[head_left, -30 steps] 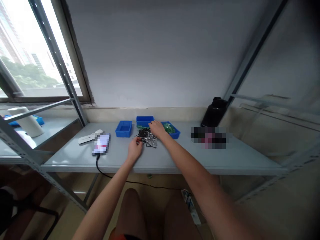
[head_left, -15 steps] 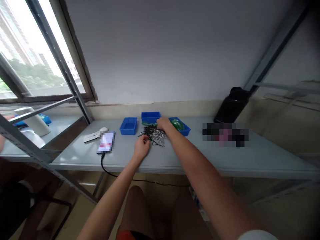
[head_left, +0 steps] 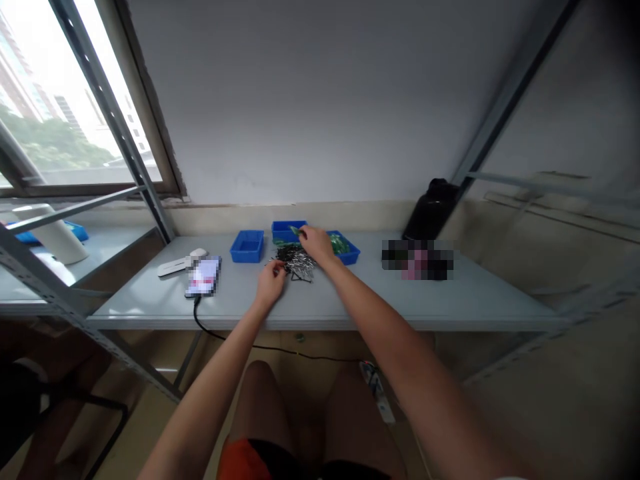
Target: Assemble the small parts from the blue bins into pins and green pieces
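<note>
A heap of small dark and silver metal pieces, which look like screws [head_left: 299, 259], lies on the table between my two hands. My left hand [head_left: 271, 281] rests at the heap's near left edge, fingers pinched together; what they hold, if anything, is too small to make out. My right hand [head_left: 316, 243] is above the far side of the heap, closed on a thin green piece [head_left: 294, 231] that points toward the back blue bin [head_left: 278, 230]. More green pieces [head_left: 341, 245] fill the right blue bin [head_left: 354, 255], partly behind my right hand.
Left of the heap stands another blue bin [head_left: 247, 247]. Farther left are a phone [head_left: 204, 277] with a black cable [head_left: 213, 333] and a white device [head_left: 173, 267]. On the right are a black bottle [head_left: 431, 210] and a blurred-out object [head_left: 417, 260]. Metal shelf posts frame both sides.
My right hand has lifted from the heap's far side, and a green piece now shows in its fingers. My left hand stays by the heap. The view has shifted slightly.
</note>
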The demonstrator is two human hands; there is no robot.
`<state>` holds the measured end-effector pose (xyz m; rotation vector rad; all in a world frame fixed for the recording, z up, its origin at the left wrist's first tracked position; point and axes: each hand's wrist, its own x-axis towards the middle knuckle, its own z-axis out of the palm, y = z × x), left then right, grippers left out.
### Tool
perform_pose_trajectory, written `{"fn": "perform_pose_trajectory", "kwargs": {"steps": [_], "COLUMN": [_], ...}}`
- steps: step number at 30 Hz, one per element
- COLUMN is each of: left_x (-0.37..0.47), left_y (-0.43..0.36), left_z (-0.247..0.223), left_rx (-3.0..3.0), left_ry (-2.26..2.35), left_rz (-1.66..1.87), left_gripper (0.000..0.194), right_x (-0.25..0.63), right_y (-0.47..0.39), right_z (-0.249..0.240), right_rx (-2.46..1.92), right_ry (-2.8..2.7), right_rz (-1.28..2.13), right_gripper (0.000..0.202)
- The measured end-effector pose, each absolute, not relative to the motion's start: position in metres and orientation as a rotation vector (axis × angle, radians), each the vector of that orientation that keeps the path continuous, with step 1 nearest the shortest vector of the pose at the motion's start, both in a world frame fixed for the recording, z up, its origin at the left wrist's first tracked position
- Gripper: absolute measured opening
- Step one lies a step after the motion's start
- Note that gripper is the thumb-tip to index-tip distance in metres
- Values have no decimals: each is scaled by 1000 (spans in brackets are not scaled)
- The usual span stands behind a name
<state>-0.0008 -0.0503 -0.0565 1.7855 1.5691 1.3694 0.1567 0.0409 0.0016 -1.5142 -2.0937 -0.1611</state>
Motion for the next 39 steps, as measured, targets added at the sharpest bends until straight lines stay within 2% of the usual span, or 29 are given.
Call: {"fn": "perform_pose_trajectory", "kwargs": {"steps": [5,9,12,18,25,28,34,39], "left_x": [2,2,0,0,0,-1,0,-3], "left_y": [-53,-55,-54,-55,-58,-58,-57,-56], "left_z": [-51,-52,-54,-52,-46,-47,-46,-48], "left_rx": [1727,1844,1906,1910,1787,1734,1747,1770], "left_ry": [1444,1317,1260,1304,1335,1294,1274,1284], "left_rz": [1381,1286,1298,1278,1310,1343,1373,1355], "left_gripper": [31,18,19,17,16,15,34,36], "right_x": [153,156,159,160,159,159,160,160], "right_y": [-5,-33,-39,-33,-35,-36,-33,-38], "right_z": [-37,-63,-67,-67,-66,-64,-66,-64], "right_rx": [-1106,-940,-925,-974,-930,-877,-937,-915], "right_ry": [-1675,-1510,-1493,-1553,-1478,-1487,-1501,-1495], "right_rz": [599,914,930,747,955,929,919,964], "right_gripper": [22,19,24,27,28,28,35,28]}}
